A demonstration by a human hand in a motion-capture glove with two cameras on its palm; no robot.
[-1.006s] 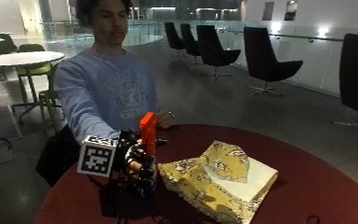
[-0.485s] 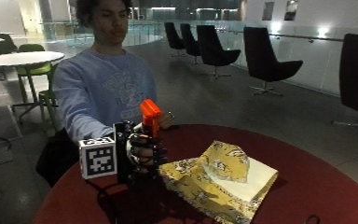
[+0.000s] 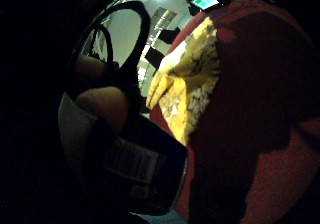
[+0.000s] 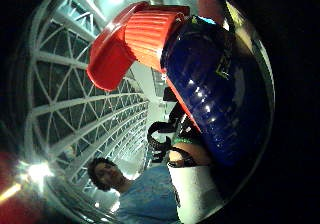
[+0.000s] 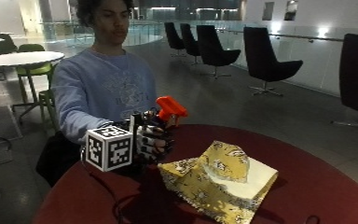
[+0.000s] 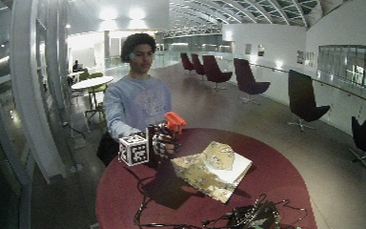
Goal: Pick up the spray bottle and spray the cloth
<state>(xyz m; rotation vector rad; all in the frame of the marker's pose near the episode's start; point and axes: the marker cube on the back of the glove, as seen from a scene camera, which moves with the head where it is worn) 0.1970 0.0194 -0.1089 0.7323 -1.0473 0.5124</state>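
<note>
One gloved right hand (image 5: 151,142) is seen wrapped around a dark blue plastic spray bottle with an orange-red trigger head (image 5: 169,108), fingers curled round the body so it's properly gripped and held up off the round dark red table (image 5: 328,186). From the outside view, the bottle is kept upright, with the trigger head sticking out above the fingers and the nozzle aimed toward roughly 3 o'clock. A yellow patterned cloth (image 5: 219,179) is draped over a pale boxy block, sitting on the table at about 4 o'clock from the hand, near it but not touched. In the thumb side palm view the blue body (image 4: 215,94) and ribbed red collar are shown right up against the palm. The cloth (image 3: 192,84) is also caught in the little finger side view, beside the bottle's label.
</note>
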